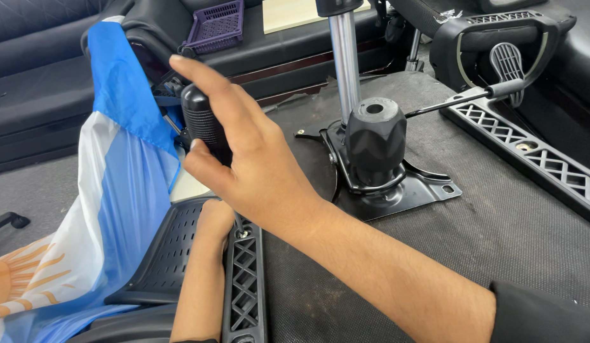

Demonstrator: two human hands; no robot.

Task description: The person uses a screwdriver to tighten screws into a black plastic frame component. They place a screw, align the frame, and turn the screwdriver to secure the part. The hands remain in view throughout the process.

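Note:
My right hand (244, 162) is wrapped around the black ribbed handle of a screwdriver (201, 121), index finger stretched over its top. The tool stands nearly upright, and its tip meets a screw (243, 234) at the top of a black lattice armrest bracket (244, 279). That bracket lies on the upturned fabric underside of a chair seat (498, 216). My left hand (215, 216) rests beside the screw, touching the bracket, and is partly hidden behind my right hand. A perforated black plastic armrest panel (171, 254) sits just left of the bracket.
A metal tilt plate (428, 190) with a big black knob (375, 143), a chrome column (345, 63) and a lever (454, 100) is on the seat. A second lattice bracket (542, 162) lies right. Blue-and-white cloth (117, 190) hangs left; a purple basket (217, 25) sits behind.

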